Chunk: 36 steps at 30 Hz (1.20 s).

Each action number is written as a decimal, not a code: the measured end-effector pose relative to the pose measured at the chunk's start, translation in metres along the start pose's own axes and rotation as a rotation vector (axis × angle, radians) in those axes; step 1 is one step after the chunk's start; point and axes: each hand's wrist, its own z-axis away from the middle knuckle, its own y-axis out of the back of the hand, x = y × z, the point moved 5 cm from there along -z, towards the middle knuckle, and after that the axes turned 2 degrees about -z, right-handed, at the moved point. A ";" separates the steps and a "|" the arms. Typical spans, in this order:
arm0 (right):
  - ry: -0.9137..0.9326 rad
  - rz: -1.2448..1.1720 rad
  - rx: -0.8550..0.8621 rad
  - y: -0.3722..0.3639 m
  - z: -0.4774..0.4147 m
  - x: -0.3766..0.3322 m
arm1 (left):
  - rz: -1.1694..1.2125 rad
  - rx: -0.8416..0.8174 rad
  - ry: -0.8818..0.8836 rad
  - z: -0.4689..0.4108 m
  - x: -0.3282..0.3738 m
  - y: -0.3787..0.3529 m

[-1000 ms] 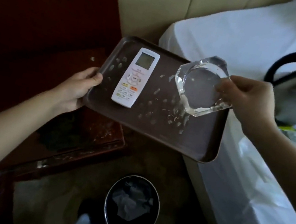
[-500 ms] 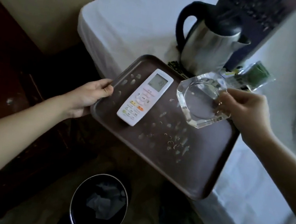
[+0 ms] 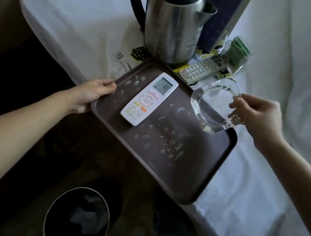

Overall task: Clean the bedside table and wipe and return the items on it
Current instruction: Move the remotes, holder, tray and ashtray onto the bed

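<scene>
Glass ashtray (image 3: 212,109) pinched in the right grip (image 3: 258,118) above the brown tray's (image 3: 192,174) far corner; left grip (image 3: 91,95) clasps the rim, likely keeping the remote (image 3: 149,98) level over the bed's (image 3: 65,11) edge.

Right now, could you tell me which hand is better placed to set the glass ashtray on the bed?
Right. The right hand holds the glass ashtray by its rim beside the bed; the left hand grips the tray that carries the remote.
</scene>
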 end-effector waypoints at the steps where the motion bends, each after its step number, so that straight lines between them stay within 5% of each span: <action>1: -0.011 -0.004 0.005 0.000 -0.006 0.003 | -0.004 0.024 -0.007 -0.005 -0.001 0.001; 11: -0.099 -0.026 0.032 -0.006 -0.058 0.024 | -0.082 0.122 -0.004 -0.026 -0.010 0.003; 16: -0.069 -0.011 -0.053 -0.017 -0.064 0.018 | -0.766 0.370 -0.299 -0.023 0.031 -0.003; 22: 0.000 0.120 0.050 -0.005 -0.079 0.023 | -1.204 0.177 -0.500 -0.019 0.054 -0.043; 29: 0.293 0.973 -0.061 -0.017 -0.067 0.005 | -1.454 0.069 -0.637 -0.012 0.052 -0.065; 31: 0.492 0.932 -0.069 -0.037 -0.047 -0.018 | -1.489 0.079 -0.647 -0.001 0.052 -0.064; 36: 0.794 0.796 -0.421 -0.121 0.026 -0.055 | -1.490 0.209 -0.655 0.048 0.035 -0.043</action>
